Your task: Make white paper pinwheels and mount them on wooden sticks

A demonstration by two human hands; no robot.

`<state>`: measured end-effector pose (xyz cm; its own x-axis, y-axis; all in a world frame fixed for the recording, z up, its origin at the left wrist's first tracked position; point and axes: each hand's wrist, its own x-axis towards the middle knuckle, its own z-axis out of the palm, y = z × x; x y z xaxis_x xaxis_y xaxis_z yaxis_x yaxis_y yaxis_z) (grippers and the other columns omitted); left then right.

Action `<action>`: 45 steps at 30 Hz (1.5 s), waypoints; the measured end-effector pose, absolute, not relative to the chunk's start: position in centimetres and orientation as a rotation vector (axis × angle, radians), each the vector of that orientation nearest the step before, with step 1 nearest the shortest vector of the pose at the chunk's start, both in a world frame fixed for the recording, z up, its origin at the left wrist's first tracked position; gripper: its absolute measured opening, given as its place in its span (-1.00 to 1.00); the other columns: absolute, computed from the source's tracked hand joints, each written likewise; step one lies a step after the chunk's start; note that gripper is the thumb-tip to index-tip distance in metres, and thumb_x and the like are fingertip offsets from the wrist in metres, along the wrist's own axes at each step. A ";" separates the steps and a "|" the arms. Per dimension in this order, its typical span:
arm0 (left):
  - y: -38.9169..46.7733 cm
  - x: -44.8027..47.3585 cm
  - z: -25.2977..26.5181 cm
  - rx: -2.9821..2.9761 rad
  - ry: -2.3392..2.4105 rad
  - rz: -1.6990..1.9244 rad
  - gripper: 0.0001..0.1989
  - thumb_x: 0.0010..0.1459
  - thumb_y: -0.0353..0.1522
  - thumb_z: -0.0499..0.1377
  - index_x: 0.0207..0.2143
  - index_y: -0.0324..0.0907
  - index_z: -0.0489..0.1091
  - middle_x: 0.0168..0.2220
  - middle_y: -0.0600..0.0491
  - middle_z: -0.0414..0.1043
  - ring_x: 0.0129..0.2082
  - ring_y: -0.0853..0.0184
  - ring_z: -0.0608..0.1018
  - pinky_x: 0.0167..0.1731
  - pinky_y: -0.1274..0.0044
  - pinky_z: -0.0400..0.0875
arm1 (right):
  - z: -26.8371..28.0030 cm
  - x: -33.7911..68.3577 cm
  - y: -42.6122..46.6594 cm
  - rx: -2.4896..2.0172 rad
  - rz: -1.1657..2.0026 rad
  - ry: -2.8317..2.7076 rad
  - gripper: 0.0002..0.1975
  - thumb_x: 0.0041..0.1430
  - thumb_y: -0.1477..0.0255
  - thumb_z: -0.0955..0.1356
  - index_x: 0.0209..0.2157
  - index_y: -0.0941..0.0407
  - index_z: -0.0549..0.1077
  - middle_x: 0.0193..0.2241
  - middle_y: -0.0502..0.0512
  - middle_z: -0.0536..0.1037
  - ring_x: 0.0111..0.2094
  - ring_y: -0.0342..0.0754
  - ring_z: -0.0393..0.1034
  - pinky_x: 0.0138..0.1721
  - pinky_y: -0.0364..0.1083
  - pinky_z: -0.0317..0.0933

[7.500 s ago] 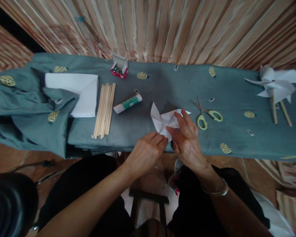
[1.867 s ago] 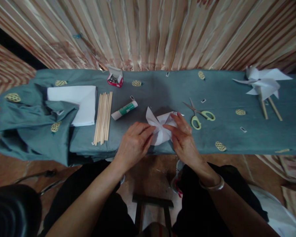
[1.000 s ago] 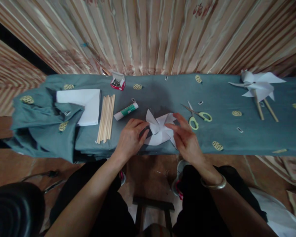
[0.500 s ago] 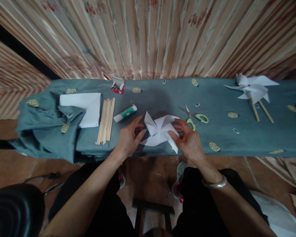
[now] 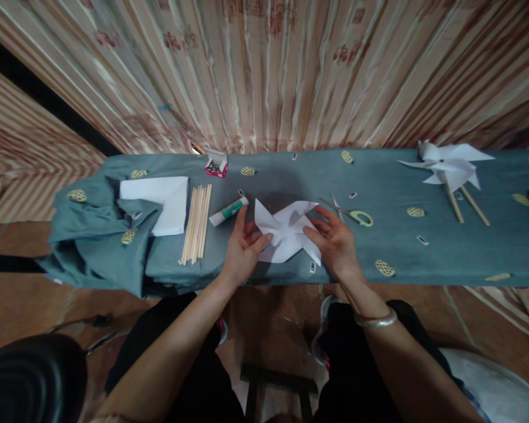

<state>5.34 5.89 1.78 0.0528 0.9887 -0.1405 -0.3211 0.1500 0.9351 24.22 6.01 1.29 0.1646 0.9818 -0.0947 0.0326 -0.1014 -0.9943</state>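
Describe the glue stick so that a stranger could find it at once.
On the long grey-blue cloth, look just left of the paper pinwheel held by both hands. The glue stick lies tilted there, beside the wooden sticks: the only white tube with a green band.

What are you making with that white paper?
A person sits at a table covered in grey-blue cloth, with both hands on a white paper pinwheel lying flat there. The left hand touches its left side and the right hand its right side. Nearby lie a glue stick, a row of wooden sticks, scissors and a small box of pins. Far right, finished pinwheels already sit on sticks.
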 end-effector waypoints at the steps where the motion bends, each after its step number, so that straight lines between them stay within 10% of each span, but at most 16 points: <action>1: 5.9 5.5 1.9 0.833 1.003 1.217 0.05 -0.11 -0.30 0.39 0.32 -0.11 -0.16 -0.07 -0.07 0.50 -0.15 0.23 0.58 -0.07 0.35 0.45 | 1.4 24.2 6.2 -1.358 1.172 -1.041 -0.36 -0.07 0.24 0.46 0.08 0.02 0.29 -0.20 0.12 0.62 -0.17 0.11 0.54 -0.11 0.13 0.42; 13: 6.7 6.1 2.5 0.907 1.161 1.224 -0.34 -0.25 -0.31 0.42 -0.05 -0.25 0.32 -0.11 -0.09 0.53 -0.14 0.19 0.56 -0.12 0.39 0.45 | 2.7 22.4 6.6 -1.241 1.224 -1.006 -0.36 -0.12 0.25 0.48 0.04 0.03 0.32 -0.20 0.12 0.63 -0.15 0.14 0.54 -0.12 0.14 0.44; 27: 7.1 4.2 2.6 1.000 1.321 1.286 -0.41 -0.21 -0.31 0.38 -0.06 -0.25 0.35 -0.10 -0.07 0.53 -0.14 0.19 0.55 -0.07 0.37 0.42 | 4.4 22.1 5.8 -1.204 1.046 -1.203 -0.56 0.10 0.26 0.40 0.03 -0.01 0.36 -0.18 0.09 0.61 -0.14 0.03 0.53 -0.07 0.10 0.40; 45: 5.4 3.1 4.2 1.095 1.273 1.277 -0.41 -0.12 -0.40 0.31 0.04 -0.19 0.33 -0.06 -0.04 0.53 -0.10 0.15 0.55 -0.05 0.34 0.43 | 3.1 22.8 8.8 -1.308 1.022 -0.987 -0.78 -0.16 0.26 0.51 -0.48 0.07 0.52 -0.54 0.00 0.58 -0.52 -0.09 0.43 -0.38 -0.03 0.37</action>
<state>3.06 5.40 4.22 -0.1054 0.9935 -0.0430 -0.0459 0.0384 0.9982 22.75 8.81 3.08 0.2681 0.9634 -0.0063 -0.0272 0.0010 -0.9996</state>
